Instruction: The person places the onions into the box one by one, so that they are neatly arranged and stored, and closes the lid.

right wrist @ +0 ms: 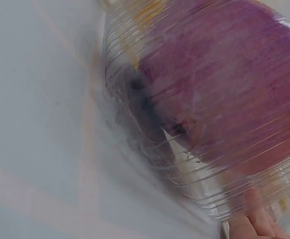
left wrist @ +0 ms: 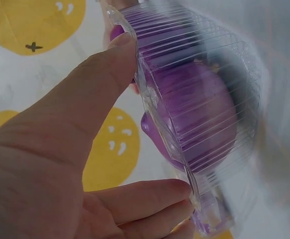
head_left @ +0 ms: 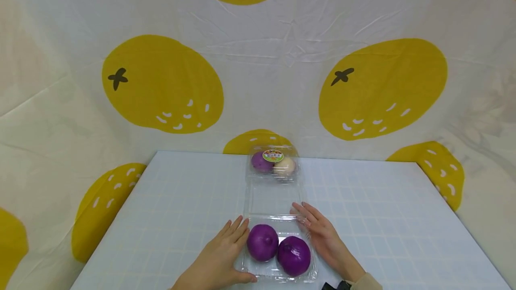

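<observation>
In front of me lies a clear plastic clamshell box [head_left: 278, 276], its lid [head_left: 274, 198] folded back flat on the table. Two purple onions sit in its base, a left onion [head_left: 262, 243] and a right onion [head_left: 294, 256]. My left hand [head_left: 221, 256] lies along the left side, fingers straight; in the left wrist view its thumb [left wrist: 97, 74] and fingertips touch the box rim. My right hand [head_left: 324, 236] is at the right side, fingers extended near the hinge corner. The right wrist view shows the ribbed box wall close up, with fingers [right wrist: 254, 226] partly out of frame.
Behind the open lid stands another clear box [head_left: 296, 174] with a label [head_left: 273, 155], holding a purple onion [head_left: 261, 163] and a pale onion [head_left: 284, 167]. The pale checked table [head_left: 193, 200] meets a hanging cloth [head_left: 270, 79] printed with yellow fruit.
</observation>
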The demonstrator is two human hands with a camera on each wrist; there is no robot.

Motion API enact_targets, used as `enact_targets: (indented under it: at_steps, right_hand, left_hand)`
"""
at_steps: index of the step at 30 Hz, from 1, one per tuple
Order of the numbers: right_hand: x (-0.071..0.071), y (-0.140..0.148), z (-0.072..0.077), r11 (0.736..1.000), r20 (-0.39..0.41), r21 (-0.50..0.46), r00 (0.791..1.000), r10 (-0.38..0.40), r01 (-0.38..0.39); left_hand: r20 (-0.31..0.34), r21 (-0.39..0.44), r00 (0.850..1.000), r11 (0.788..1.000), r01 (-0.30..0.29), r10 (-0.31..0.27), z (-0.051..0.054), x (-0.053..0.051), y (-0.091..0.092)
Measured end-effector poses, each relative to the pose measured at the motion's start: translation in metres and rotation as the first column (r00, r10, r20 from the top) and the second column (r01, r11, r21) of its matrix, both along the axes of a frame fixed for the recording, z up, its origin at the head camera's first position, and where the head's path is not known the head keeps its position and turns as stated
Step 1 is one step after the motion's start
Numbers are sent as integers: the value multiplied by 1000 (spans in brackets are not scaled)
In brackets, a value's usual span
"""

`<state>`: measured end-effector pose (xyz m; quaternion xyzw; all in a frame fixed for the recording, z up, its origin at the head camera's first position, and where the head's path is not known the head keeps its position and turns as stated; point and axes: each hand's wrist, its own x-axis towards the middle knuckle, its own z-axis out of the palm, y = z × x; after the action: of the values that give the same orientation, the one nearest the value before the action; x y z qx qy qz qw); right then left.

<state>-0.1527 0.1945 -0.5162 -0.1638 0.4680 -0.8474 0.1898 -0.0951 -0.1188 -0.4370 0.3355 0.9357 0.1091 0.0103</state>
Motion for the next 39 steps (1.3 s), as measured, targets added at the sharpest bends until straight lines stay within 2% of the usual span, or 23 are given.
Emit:
enact_targets:
  at_steps: [16, 26, 34, 39]
  right_hand:
    - [1, 0, 1, 1000, 5, 7, 1000, 4, -4]
    - [4, -1, 3, 999, 17, -25, 999, 28, -28]
    - [6, -1, 4, 1000, 30, -20, 999, 24, -23]
    - [5, -2, 2, 998, 11, -63, 1000, 23, -22]
  left_hand:
    - [23, -13, 1000, 1000, -4, 4, 2, 3, 0]
    - [13, -53, 1000, 999, -2, 2, 7, 7, 1]
    - [-20, -87, 1000, 996, 4, -5, 8, 10, 3]
    - [-18, -99, 1000, 995, 9, -11, 8, 11, 4]
